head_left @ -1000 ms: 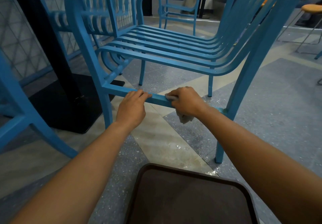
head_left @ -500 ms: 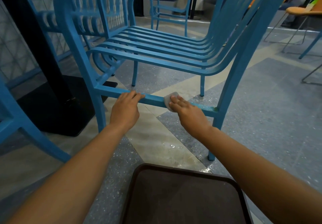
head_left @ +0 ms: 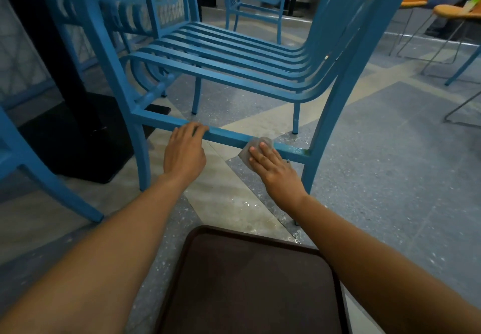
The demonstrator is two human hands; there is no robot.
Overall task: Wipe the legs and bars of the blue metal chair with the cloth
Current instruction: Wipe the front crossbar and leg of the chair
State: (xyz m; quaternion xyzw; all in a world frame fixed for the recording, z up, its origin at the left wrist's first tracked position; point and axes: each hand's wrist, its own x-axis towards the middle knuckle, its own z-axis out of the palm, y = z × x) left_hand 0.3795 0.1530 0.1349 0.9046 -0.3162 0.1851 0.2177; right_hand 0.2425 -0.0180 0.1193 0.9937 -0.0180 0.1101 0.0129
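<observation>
The blue metal chair [head_left: 234, 73] stands in front of me, seen from low down, its slatted seat above my hands. Its low side bar [head_left: 229, 136] runs between the near front leg [head_left: 141, 156] and the near back leg [head_left: 309, 172]. My left hand [head_left: 184, 154] grips this bar near its middle, fingers curled over the top. My right hand [head_left: 273, 167] presses a small grey cloth [head_left: 247, 151] flat against the bar's right part with straight fingers. Most of the cloth is hidden under the hand.
A dark brown tray [head_left: 250, 281] lies at the bottom centre, between my forearms. A black table pedestal [head_left: 78, 138] stands at the left. More blue chairs [head_left: 39, 172] stand left and behind, orange seats [head_left: 455, 11] at the far right. The speckled floor looks wet near the back leg.
My right hand has changed from gripping the bar with the cloth to pressing it flat with straight fingers, and slid right along the bar. My left hand has stayed on the bar.
</observation>
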